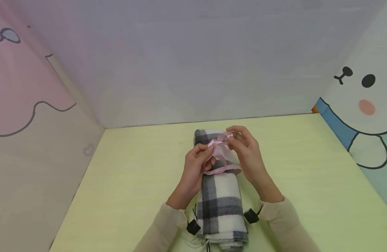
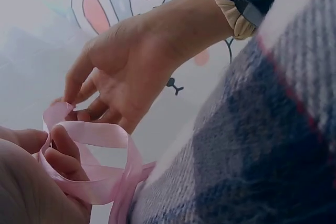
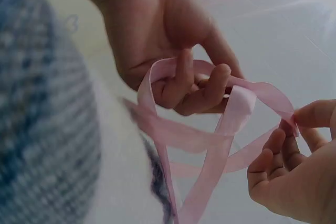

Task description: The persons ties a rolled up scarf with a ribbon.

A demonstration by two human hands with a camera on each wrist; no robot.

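A rolled black-and-white plaid blanket lies lengthwise on the table in front of me. A pink ribbon goes around its middle, and its ends rise in loops above the roll. My left hand has its fingers curled through one loop and holds it. My right hand pinches the ribbon at the far side between thumb and fingertips. In the right wrist view the ribbon crosses itself between the left hand and the right hand, beside the blanket. The left wrist view shows the ribbon wound round the left hand's fingers.
The yellow-green tabletop is boxed in by a white back panel, a pink cartoon panel on the left and a cartoon animal panel on the right. Black wrist cameras sit beside the near end of the roll.
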